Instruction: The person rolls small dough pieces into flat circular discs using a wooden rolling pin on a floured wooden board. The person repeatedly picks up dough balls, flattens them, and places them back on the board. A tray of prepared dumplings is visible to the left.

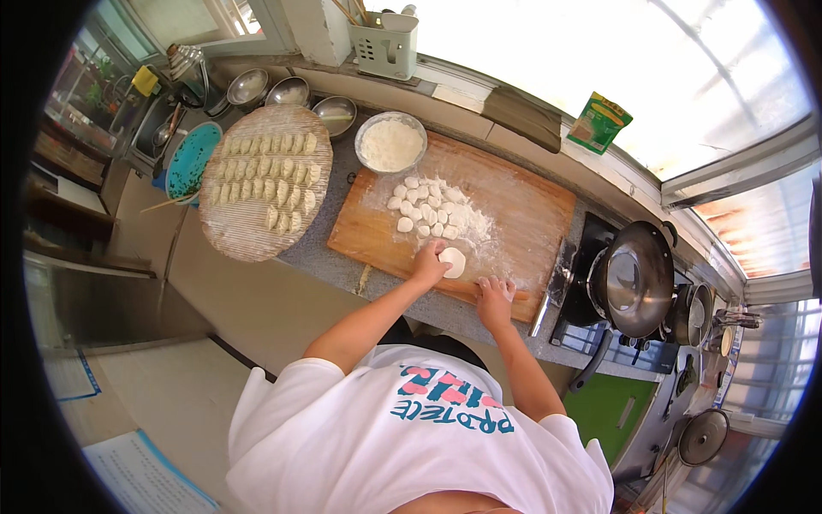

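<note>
My left hand (pixel 430 265) pinches the left edge of a round, flat dough wrapper (pixel 453 263), which lies at the front of the floury wooden board (pixel 535 214). Just to its right, my right hand (pixel 495 301) is over a thin wooden rolling pin (pixel 521 295), the fingers bent across it. Part of the pin is hidden beneath that hand, and the wrapper sits just beyond the pin. Small floured dough pieces (pixel 425 211) are heaped further back on the board, with loose flour around them.
Left of the board, a round woven tray (pixel 231 240) carries rows of folded dumplings (pixel 270 169). A flour bowl (pixel 391 143) stands at the board's back corner. Beyond the tray is a blue basin (pixel 190 163) of green filling. A cleaver (pixel 555 287) and a wok (pixel 635 278) are to the right.
</note>
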Available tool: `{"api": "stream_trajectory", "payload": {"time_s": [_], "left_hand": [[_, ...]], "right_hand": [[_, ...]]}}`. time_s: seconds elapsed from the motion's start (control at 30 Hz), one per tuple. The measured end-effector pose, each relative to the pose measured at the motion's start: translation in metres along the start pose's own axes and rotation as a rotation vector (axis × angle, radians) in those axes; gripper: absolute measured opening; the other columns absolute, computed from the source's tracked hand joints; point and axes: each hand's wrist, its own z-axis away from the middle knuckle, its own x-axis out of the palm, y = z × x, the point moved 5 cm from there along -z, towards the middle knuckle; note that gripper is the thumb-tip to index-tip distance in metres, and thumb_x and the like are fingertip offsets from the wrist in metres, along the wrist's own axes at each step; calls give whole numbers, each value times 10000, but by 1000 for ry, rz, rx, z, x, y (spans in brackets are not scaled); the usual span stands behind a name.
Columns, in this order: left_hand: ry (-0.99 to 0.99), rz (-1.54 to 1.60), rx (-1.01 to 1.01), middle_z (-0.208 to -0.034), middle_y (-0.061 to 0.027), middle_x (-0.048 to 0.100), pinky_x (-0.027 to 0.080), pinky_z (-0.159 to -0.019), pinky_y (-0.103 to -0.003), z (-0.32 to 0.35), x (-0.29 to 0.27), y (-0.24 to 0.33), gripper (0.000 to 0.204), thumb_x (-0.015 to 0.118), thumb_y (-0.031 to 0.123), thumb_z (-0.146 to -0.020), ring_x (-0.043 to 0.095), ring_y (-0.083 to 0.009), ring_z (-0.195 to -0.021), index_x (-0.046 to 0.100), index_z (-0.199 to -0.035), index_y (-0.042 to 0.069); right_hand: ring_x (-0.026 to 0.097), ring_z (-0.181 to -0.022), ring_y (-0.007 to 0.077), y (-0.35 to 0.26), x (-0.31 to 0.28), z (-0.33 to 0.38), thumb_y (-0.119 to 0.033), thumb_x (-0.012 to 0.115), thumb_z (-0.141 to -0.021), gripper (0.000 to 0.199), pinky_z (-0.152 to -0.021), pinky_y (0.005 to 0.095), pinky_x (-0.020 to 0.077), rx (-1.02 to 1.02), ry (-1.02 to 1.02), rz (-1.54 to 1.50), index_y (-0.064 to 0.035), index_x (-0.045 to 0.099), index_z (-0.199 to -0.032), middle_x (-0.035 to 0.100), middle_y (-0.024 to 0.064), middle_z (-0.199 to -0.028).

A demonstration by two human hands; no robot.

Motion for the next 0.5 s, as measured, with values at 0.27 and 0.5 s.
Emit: {"api": "stream_trajectory", "payload": {"time_s": [0.27, 0.5], "left_hand": [[-200, 440, -239, -1246, -130, 678, 531, -895, -306, -3, -37, 7, 525, 639, -94, -856, 655, -194, -1101, 577, -1372, -16], [7, 425, -347, -1222, -104, 685, 592, -838, -334, -3, -137, -2, 365, 624, -5, -953, 681, -184, -1053, 604, -1318, 2]], "right_hand": [[558, -1116, 323, -1, 1, -1, -87, 747, -761, 362, -1019, 511, 364, 20, -35, 30, -127, 668, -1113, 631, 96, -1101], [564, -1101, 319, -5, 8, -4, -75, 744, -755, 366, -1021, 506, 360, 58, -46, 46, -131, 679, -1111, 629, 94, -1081]]}}
